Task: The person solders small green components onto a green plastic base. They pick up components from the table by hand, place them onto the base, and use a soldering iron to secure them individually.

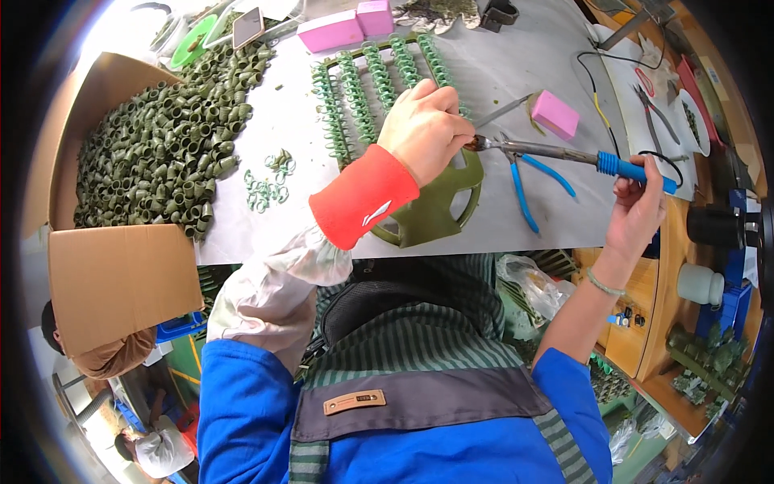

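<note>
My right hand grips the blue handle of a soldering iron, its metal shaft pointing left. At the iron's dark tip, the fingers of my left hand are pinched together; whatever sits between them is hidden. A red band wraps my left wrist. Under that hand lies an olive-green plastic frame, partly covered by my hand and wrist. Several rows of light-green rings run along its far part. Blue-handled pliers rest just below the iron's shaft, near a pink block.
A cardboard box spills a heap of olive-green tubular pieces at the left. Loose green rings lie beside it. Pink blocks, a phone and gloves are at the back. A black cord runs at the right.
</note>
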`<state>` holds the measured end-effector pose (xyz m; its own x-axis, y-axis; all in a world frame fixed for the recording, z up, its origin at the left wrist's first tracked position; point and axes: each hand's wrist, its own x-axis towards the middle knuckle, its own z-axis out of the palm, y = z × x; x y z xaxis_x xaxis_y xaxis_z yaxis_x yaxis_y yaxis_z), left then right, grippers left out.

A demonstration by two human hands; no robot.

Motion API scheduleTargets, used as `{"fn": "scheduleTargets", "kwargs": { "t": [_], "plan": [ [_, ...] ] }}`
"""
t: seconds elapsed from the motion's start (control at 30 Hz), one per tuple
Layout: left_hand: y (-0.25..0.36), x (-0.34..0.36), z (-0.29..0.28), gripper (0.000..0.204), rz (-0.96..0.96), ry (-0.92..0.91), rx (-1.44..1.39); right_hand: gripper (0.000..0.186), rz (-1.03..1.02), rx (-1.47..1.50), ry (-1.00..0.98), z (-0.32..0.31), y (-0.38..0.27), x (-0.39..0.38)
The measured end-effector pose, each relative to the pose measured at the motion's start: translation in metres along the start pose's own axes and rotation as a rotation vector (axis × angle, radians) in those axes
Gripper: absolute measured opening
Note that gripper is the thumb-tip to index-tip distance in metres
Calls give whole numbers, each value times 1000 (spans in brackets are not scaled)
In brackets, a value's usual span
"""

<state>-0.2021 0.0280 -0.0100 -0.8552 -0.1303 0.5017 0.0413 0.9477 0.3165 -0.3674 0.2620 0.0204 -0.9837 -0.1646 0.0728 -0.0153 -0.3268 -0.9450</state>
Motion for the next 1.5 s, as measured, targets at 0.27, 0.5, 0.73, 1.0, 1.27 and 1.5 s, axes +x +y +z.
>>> {"fn": "scheduleTargets", "kwargs": {
  "t": [0.27,0.5,0.73,1.0,1.27,1.5],
  "plan": [
    [-4,1,0,8,34,-75,82,19,-123,-143,25,-20,-6,4],
    [-41,-34,-70,14,-498,186,-158,24,46,7,64,-31,-12,5],
    [-114,-136,-96,17,-866,-229,449,22,53,41,-18,-29,-14,2],
    [-118,-153,-84,18,-700,-70,417,23,47,9,5,-25,-19,-1],
    [-5,-54,-72,13,-373,-24,-331,24,-6,-47,75,-22,-20,-4],
    [16,-18,-7,12,-31,95,-134,26,3,-33,40,-20,-11,-1]
  ]
}}
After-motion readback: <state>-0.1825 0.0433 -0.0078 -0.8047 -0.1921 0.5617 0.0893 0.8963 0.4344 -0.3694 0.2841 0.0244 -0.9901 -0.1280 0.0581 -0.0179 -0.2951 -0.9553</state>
